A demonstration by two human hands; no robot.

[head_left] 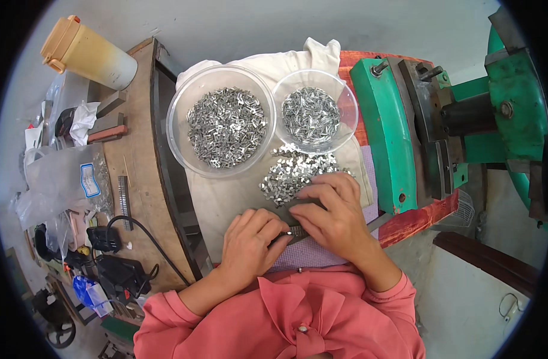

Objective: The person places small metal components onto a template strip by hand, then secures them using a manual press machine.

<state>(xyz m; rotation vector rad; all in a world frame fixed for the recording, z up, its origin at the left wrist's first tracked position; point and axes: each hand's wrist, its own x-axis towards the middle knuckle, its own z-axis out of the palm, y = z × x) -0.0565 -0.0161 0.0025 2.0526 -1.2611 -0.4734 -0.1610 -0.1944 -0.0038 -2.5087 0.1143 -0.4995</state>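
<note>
1. Nearest, the left hand (250,242) and the right hand (333,212) meet, fingertips pinched together on a small metal clip (296,230) over a dark bar (298,234).
2. At 12 o'clock from them, a loose pile of metal clips (286,173) lies on the white cloth (226,197).
3. Farther, two clear bowls of clips: the large bowl (221,122) at 11 o'clock, the small bowl (314,112) at 12.
4. At 2 o'clock stands the green press (384,131).

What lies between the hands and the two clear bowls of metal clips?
In the head view, a loose pile of small metal clips lies on the white cloth, between the right hand and the smaller bowl.
</note>
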